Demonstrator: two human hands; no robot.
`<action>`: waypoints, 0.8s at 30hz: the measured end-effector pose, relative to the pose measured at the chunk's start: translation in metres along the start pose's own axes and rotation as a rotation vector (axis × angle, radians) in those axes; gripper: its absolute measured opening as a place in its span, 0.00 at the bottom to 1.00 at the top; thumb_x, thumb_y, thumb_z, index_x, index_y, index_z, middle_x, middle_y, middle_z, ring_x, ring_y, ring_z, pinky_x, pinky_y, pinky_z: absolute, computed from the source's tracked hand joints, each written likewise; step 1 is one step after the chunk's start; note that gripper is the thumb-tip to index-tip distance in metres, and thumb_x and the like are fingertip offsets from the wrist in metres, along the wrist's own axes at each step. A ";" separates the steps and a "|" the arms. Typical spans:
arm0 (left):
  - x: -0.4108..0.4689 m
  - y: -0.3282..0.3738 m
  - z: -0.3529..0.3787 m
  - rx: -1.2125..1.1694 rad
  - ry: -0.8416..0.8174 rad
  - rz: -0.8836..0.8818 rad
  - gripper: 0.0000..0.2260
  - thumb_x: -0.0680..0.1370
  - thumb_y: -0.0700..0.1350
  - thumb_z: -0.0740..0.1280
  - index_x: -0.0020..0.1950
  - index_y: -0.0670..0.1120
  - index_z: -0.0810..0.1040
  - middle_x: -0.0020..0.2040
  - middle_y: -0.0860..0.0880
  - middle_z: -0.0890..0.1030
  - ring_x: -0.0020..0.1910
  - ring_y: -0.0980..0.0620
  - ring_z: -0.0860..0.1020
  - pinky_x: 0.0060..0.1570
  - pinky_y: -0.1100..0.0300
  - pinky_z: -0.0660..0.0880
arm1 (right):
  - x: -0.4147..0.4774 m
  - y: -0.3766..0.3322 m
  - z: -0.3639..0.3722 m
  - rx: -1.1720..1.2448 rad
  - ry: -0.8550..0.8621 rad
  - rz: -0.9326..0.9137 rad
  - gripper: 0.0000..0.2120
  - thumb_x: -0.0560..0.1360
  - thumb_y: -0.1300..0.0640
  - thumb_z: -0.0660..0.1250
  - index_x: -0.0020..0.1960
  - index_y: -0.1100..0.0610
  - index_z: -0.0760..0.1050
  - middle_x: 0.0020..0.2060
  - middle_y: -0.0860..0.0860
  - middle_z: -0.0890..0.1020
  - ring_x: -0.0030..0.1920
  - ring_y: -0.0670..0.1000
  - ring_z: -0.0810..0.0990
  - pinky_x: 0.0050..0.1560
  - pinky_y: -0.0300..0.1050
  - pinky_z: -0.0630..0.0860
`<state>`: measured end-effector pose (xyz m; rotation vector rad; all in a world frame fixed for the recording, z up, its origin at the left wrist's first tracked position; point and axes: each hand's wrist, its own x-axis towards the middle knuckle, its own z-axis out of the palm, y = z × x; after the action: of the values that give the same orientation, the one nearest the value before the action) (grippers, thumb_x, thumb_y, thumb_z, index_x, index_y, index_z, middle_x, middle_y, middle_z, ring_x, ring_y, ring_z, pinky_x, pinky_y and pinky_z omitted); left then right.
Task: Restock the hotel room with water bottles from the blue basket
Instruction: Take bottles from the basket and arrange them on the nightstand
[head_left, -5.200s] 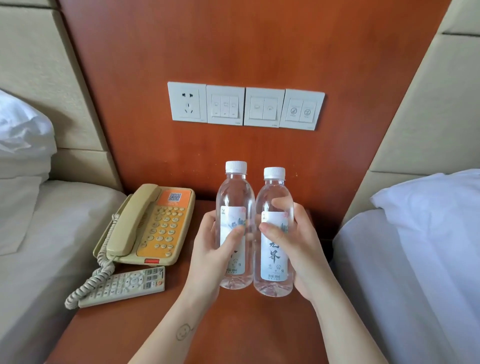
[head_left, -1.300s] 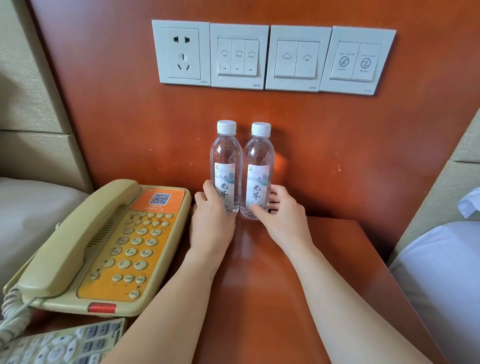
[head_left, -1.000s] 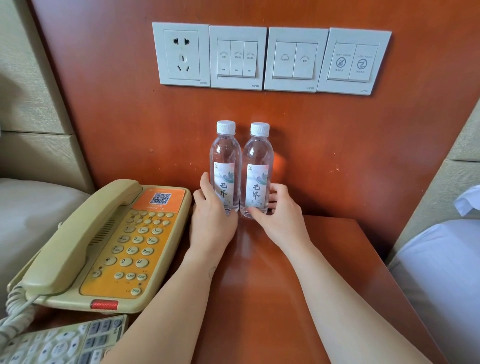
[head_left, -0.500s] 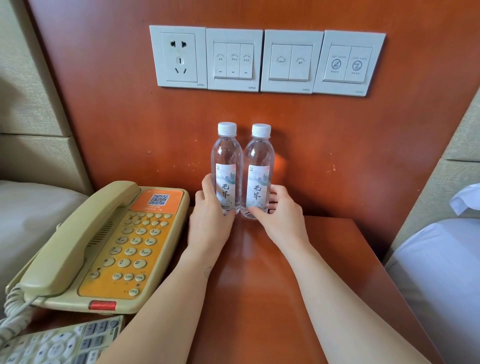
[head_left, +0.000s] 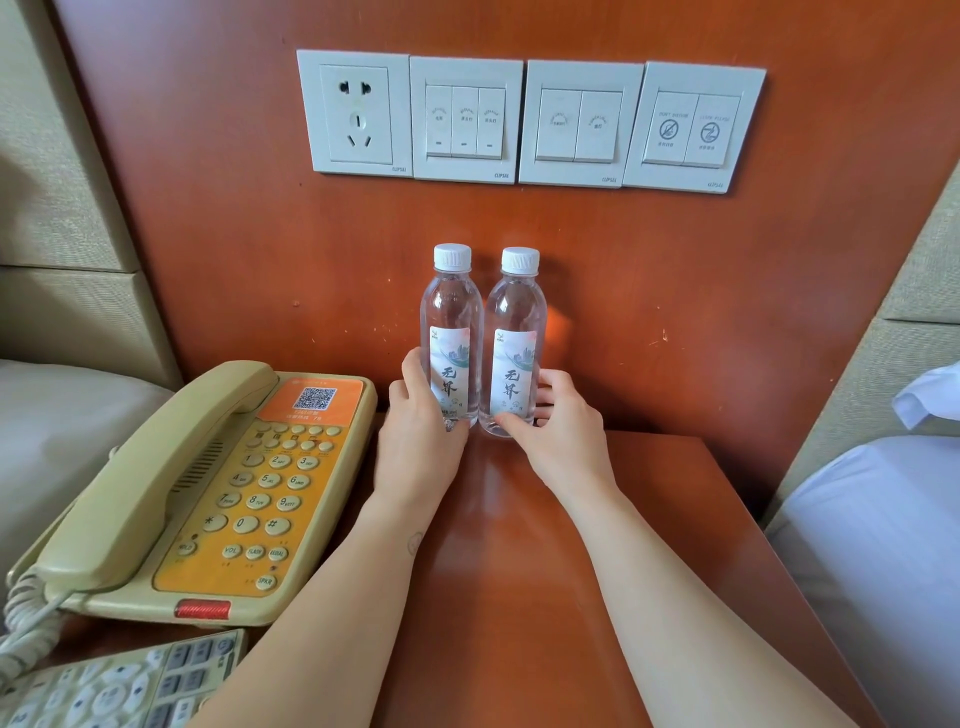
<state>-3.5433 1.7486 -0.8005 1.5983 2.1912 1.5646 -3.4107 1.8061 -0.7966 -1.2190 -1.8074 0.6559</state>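
2 clear bottles, white caps; orange-beige phone; red-brown nightstand.

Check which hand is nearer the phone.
Left. The left hand grips the left bottle right beside the phone; the right hand, on the right bottle, is farther.

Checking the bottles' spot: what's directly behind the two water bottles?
Behind the two water bottles is the reddish wooden wall panel, visible through the clear plastic. Whether they touch it cannot be told. The left hand and right hand cover their bases.
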 end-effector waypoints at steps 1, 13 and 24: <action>0.000 0.000 0.000 0.001 -0.001 -0.004 0.35 0.74 0.50 0.73 0.74 0.48 0.57 0.61 0.46 0.75 0.59 0.48 0.71 0.45 0.59 0.66 | 0.000 0.000 0.000 0.001 0.000 0.002 0.24 0.68 0.47 0.74 0.61 0.45 0.71 0.48 0.40 0.80 0.50 0.46 0.81 0.55 0.52 0.78; 0.003 0.011 0.002 0.012 -0.020 -0.001 0.32 0.72 0.48 0.75 0.68 0.49 0.60 0.59 0.48 0.78 0.56 0.47 0.78 0.46 0.54 0.76 | -0.002 0.001 -0.012 -0.008 0.053 0.050 0.23 0.65 0.46 0.74 0.58 0.44 0.71 0.44 0.39 0.80 0.47 0.45 0.82 0.53 0.51 0.79; -0.002 0.019 0.019 0.015 -0.029 -0.004 0.32 0.73 0.49 0.74 0.69 0.50 0.59 0.60 0.48 0.77 0.56 0.47 0.78 0.44 0.59 0.69 | -0.005 0.007 -0.026 -0.001 0.029 0.070 0.27 0.70 0.49 0.73 0.66 0.46 0.69 0.56 0.42 0.80 0.53 0.46 0.80 0.56 0.51 0.78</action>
<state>-3.5194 1.7602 -0.7975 1.6086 2.1950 1.5179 -3.3841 1.8034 -0.7900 -1.2905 -1.7483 0.6739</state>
